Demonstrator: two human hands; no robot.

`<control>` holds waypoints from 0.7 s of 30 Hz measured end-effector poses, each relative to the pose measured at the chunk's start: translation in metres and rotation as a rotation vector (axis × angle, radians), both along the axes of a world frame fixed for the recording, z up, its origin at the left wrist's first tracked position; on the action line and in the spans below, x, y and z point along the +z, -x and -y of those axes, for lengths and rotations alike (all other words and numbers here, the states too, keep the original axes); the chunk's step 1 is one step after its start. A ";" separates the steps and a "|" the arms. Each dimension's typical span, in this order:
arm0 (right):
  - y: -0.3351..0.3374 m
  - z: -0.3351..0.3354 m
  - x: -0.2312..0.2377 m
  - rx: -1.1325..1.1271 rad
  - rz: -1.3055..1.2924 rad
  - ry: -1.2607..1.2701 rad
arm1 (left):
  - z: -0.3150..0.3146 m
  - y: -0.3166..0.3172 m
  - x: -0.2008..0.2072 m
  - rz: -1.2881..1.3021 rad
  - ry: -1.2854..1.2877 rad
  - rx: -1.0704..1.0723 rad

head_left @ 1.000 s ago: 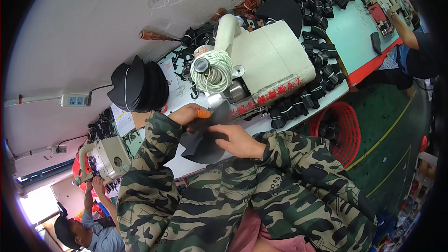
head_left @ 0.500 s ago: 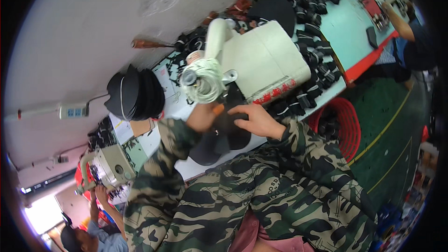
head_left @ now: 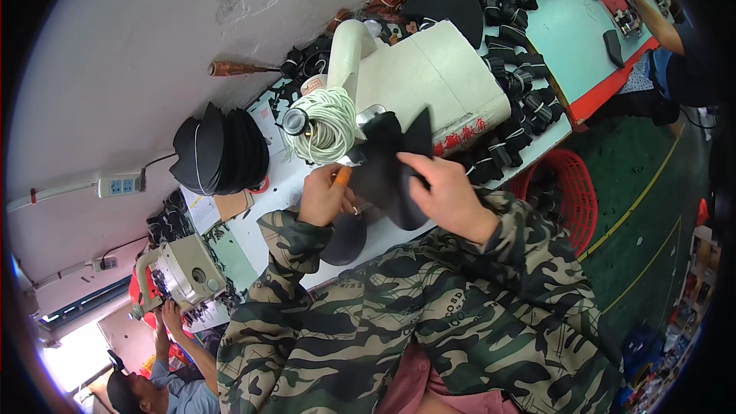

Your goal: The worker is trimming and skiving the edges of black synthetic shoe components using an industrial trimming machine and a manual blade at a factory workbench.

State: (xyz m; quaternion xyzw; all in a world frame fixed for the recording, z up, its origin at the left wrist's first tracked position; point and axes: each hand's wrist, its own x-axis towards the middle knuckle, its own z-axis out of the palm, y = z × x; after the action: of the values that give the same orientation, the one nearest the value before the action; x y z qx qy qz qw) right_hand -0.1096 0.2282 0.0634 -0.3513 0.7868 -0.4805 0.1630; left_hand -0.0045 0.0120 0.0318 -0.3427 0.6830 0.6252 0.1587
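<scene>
Over the white table edge in front of me, a black curved panel (head_left: 395, 180) is tilted up beside the sewing machine (head_left: 437, 69). My right hand (head_left: 452, 195) is closed on its right side, thumb and forefinger pinching it. On the panel's left is my left hand (head_left: 323, 195), fingers curled, with an orange cover (head_left: 343, 176) on one finger. A small shiny bit shows at its fingertips, too small to name. Below that hand, another black rounded piece (head_left: 345, 241) lies at the table edge. A coil of pale cord (head_left: 330, 126) hangs on the machine just beyond my left hand.
A tied stack of black panels (head_left: 218, 149) stands at the left. Black bundles (head_left: 529, 107) line the table behind the machine. A red basket (head_left: 579, 199) sits on the green floor at right. Co-workers use machines at far left (head_left: 180, 272) and far right (head_left: 621, 4).
The black panel has been lifted and tilted, its pointed end now raised in front of the machine. My right hand has moved right with it; my left hand has drawn slightly left.
</scene>
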 end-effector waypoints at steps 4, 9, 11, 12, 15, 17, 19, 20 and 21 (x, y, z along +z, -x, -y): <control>0.017 0.018 0.010 0.003 -0.074 0.006 | -0.012 0.011 -0.002 0.028 0.110 -0.021; 0.061 -0.021 0.036 0.003 -0.085 0.018 | 0.015 -0.015 -0.028 -0.106 0.212 -0.059; 0.070 -0.016 0.067 -0.166 -0.356 0.079 | 0.048 -0.060 -0.044 -0.153 0.844 -0.294; 0.080 -0.016 0.076 -0.274 -0.512 0.158 | 0.055 -0.074 -0.048 -0.090 1.182 -0.547; 0.082 0.004 0.039 0.177 -0.603 -0.623 | 0.064 -0.092 -0.086 -0.005 1.081 -0.938; 0.047 -0.007 0.024 0.134 -0.464 -0.207 | 0.057 -0.085 -0.086 0.041 1.100 -0.953; 0.013 -0.015 0.019 0.293 -0.265 -0.101 | 0.058 -0.086 -0.083 -0.027 1.140 -0.928; 0.003 -0.019 0.010 0.400 -0.112 -0.116 | 0.060 -0.080 -0.080 -0.153 1.218 -1.005; -0.002 -0.022 0.000 0.498 0.004 -0.187 | 0.060 -0.078 -0.077 -0.278 1.294 -1.081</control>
State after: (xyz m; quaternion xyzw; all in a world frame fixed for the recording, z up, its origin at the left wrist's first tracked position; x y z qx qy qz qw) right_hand -0.1073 0.2499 0.0636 -0.5165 0.7168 -0.3516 0.3095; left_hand 0.0737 -0.0482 -0.0456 0.0867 0.9885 -0.0132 0.1229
